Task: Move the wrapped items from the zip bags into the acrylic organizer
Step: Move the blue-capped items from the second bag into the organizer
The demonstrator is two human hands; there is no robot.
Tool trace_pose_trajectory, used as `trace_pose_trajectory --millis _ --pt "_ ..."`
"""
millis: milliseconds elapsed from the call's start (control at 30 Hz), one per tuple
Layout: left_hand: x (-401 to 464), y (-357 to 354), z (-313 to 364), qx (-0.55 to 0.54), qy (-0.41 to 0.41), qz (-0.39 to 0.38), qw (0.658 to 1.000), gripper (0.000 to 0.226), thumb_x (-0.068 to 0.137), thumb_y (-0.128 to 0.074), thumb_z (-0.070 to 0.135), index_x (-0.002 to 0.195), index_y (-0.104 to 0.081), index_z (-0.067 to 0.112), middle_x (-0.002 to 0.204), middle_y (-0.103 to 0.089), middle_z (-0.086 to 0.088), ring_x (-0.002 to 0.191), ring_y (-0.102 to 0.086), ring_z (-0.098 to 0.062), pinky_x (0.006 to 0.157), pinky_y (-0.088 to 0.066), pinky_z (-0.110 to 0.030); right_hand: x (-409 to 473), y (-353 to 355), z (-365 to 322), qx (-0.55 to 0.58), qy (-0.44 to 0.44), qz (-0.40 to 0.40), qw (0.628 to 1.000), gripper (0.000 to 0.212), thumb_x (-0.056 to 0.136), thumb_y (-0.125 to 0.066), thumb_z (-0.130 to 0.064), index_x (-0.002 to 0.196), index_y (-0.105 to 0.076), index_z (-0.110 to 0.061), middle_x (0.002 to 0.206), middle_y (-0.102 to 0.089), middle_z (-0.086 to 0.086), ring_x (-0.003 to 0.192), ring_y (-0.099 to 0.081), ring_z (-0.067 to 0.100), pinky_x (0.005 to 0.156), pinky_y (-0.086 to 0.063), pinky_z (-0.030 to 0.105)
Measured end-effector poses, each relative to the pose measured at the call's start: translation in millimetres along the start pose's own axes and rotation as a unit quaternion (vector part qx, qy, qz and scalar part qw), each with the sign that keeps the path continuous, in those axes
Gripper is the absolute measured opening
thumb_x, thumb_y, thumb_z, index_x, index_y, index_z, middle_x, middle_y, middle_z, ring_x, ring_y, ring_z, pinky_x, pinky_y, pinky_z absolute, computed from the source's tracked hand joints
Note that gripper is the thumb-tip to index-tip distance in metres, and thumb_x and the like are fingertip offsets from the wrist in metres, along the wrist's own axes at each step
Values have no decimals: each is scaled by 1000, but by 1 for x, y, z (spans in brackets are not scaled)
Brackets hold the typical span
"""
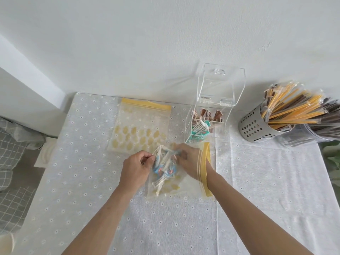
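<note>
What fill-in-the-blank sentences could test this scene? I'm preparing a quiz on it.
1. The organizer's lid stands ____.
2. The metal cup sits to the ____ of the organizer.
3. The right hand reaches into the near ____, while the left hand pinches it from outside.
4. The far bag lies flat with its yellow zip toward the ____.

Missing words: open; right; bag; wall

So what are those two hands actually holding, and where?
Both hold wrapped items at the mouth of the near zip bag: the left hand pinches their upper ends, the right hand grips the bunch through the bag.
</note>
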State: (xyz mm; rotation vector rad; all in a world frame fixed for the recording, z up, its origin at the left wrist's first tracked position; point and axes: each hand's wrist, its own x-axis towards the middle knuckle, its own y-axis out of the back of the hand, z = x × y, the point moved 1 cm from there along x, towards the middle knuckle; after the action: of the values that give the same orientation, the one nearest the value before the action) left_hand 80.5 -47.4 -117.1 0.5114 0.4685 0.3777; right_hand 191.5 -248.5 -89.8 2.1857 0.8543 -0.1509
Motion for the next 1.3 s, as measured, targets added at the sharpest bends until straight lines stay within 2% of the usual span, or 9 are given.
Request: trace_pose_trajectory --millis 33,167,267,367,500,700,833,1033,1300 --pt "-1 -1 0 -5 -3 5 1000 6 100 -78 24 95 -81 25 81 -78 14 77 -73 0 66 -58 -15 0 0 -2 10 -4 -1 1000 26 97 -64 -38 118 -71 -24 73 -69 -4 54 -61 16 56 -62 42" --pt "-6 -1 -1 -27 -8 20 999 5 99 -78 23 96 -82 23 82 -79 14 82 -73 1 70 -58 -15 -2 6 -10 75 -9 9 997 6 96 -75 -13 100 -74 -17 77 -65 -14 63 -62 -6 62 -47 11" --pt "-8 -2 -2 -37 -7 34 999 4 98 -78 23 96 -81 23 83 -79 14 82 -74 -2 70 -59 -16 -10 9 -10 73 -30 24 997 7 94 -77 -23 91 -72 -26 88 -69 1 65 -57 10 60 -49 28" --pt "-8 -3 -5 -39 0 46 998 5 99 -78 23 98 -82 21 83 -80 13 79 -75 -5 72 -61 -22 -20 9 6 137 -104 77 982 10 89 -81 -29 92 -71 -29 81 -68 -3 58 -59 11 52 -50 24" --pt "-9 -4 -4 -48 14 50 998 3 98 -78 22 98 -82 22 82 -79 12 78 -74 -2 69 -61 -23 -35 26 18 189 -82 115 972 14 89 -83 -24 102 -76 -24 79 -75 -3 66 -70 11 60 -54 24" --pt "-10 -4 -2 -45 8 53 998 3 99 -78 22 99 -81 23 81 -79 14 78 -73 1 63 -55 -11 -49 50 26 257 -130 141 947 9 90 -81 -18 95 -81 -26 68 -70 -8 57 -55 12 59 -46 30" --pt "-10 -4 0 -40 7 54 998 3 99 -78 23 98 -81 25 79 -79 13 75 -73 -1 61 -54 -11 -68 68 27 271 -128 181 937 5 92 -80 -19 96 -79 -22 84 -78 -4 72 -68 16 60 -55 21" --pt "-12 -4 2 -40 2 54 998 7 99 -77 21 96 -78 27 80 -76 25 75 -72 2 61 -53 -8 -84 94 25 264 -107 277 917 8 93 -81 -27 101 -80 -28 92 -80 -3 86 -72 24 77 -61 48" --pt "-13 -3 4 -36 -1 59 998 7 100 -76 19 97 -79 24 78 -78 13 69 -73 -1 60 -52 -9 -56 126 2 240 -65 373 894 15 93 -80 -36 103 -77 -25 84 -74 -11 74 -61 4 66 -51 21"
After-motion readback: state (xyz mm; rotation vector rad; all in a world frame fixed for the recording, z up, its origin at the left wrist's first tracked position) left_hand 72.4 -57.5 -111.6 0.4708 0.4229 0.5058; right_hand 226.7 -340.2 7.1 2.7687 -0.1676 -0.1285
